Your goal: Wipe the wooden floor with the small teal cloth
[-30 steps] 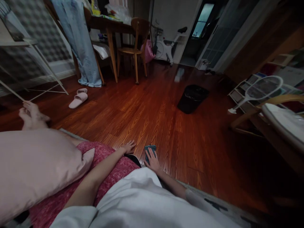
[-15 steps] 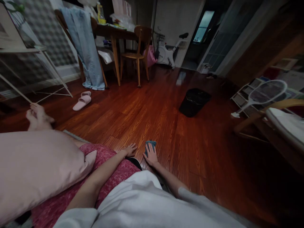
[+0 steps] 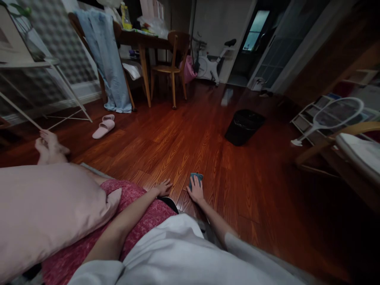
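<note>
My right hand (image 3: 196, 192) presses a small blue cloth (image 3: 196, 177) against the wooden floor (image 3: 208, 158). Its fingers lie over the cloth, with the thumb by the left edge, and part of the cloth is hidden beneath them. To the left, my left hand (image 3: 163, 187) rests open at the floor beside the dark pink fabric (image 3: 127, 190) over my lap. Its fingers are spread and nothing shows in them. A pale pink pillow (image 3: 56, 213) lies across my legs.
A black waste bin (image 3: 242, 128) stands ahead on the right. Pink slippers (image 3: 103, 128) lie on the left, near a chair draped with jeans (image 3: 103, 59). Another wooden chair (image 3: 173, 69) is by the table. A racket (image 3: 335, 113) leans at the right.
My right hand has slid right and slightly forward, taking the blue cloth along the floor. My left hand stays in nearly the same place.
</note>
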A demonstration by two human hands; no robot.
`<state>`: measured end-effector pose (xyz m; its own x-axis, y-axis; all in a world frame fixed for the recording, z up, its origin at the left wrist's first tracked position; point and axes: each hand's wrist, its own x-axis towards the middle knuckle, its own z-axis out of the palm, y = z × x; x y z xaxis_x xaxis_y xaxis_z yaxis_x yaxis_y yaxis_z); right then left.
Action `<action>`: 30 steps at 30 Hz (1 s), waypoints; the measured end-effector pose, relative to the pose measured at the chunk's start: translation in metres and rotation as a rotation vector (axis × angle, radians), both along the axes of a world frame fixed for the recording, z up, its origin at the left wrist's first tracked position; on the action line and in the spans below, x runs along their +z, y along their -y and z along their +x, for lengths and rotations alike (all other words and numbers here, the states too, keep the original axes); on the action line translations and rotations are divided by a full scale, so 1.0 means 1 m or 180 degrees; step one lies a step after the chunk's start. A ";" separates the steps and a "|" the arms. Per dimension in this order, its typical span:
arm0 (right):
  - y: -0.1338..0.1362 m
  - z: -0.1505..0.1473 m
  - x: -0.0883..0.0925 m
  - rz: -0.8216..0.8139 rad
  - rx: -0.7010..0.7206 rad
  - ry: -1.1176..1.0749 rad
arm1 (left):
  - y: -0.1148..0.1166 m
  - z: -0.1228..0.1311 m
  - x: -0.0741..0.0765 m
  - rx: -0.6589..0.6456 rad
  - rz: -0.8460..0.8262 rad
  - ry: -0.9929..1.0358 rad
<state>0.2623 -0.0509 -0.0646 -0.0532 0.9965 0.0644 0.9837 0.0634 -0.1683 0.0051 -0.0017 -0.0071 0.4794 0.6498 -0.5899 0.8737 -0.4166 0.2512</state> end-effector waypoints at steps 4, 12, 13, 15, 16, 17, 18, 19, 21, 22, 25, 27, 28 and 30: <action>-0.027 -0.006 0.011 -0.0165 -0.0269 -0.0008 | -0.001 0.000 0.002 -0.0059 0.0043 -0.0012; 0.064 0.011 -0.016 0.0041 0.0464 -0.0062 | -0.002 -0.003 -0.004 -0.0059 0.0062 0.0078; 0.078 0.016 -0.020 0.0090 0.0500 -0.0061 | -0.001 -0.003 -0.004 -0.0078 0.0076 0.0069; 0.095 0.027 -0.025 0.0160 0.0472 -0.0047 | -0.001 -0.003 -0.003 -0.0113 0.0086 0.0052; 0.097 0.031 -0.026 0.0180 0.0415 -0.0038 | -0.001 -0.004 -0.003 -0.0124 0.0089 0.0043; 0.095 0.036 -0.026 0.0192 0.0326 -0.0028 | 0.000 -0.004 -0.002 -0.0131 0.0092 0.0031; 0.087 0.040 -0.024 0.0196 0.0202 -0.0018 | 0.000 -0.004 -0.001 -0.0132 0.0092 0.0013; 0.076 0.043 -0.022 0.0189 0.0049 -0.0008 | 0.000 -0.003 0.000 -0.0131 0.0086 -0.0005; 0.046 0.048 -0.015 0.0124 -0.0322 0.0008 | 0.000 -0.003 0.001 -0.0127 0.0064 -0.0039; 0.029 0.050 -0.012 0.0069 -0.0523 0.0012 | 0.000 -0.003 0.002 -0.0129 0.0053 -0.0049; -0.015 0.049 -0.002 -0.0040 -0.0965 0.0000 | 0.000 -0.002 0.003 -0.0130 0.0054 -0.0065; -0.031 0.046 0.001 -0.0029 -0.1064 -0.0011 | 0.001 -0.002 0.005 -0.0135 0.0061 -0.0062; -0.033 0.044 0.001 -0.0017 -0.1079 -0.0012 | 0.001 -0.002 0.006 -0.0144 0.0065 -0.0053; -0.026 0.041 -0.002 0.0011 -0.1021 0.0001 | 0.001 -0.002 0.009 -0.0149 0.0055 -0.0042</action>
<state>0.3036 -0.0250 -0.0668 0.2638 0.9622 0.0678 0.9536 -0.2495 -0.1684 0.0034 -0.0031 0.0016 0.5019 0.6369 -0.5852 0.8563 -0.4613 0.2323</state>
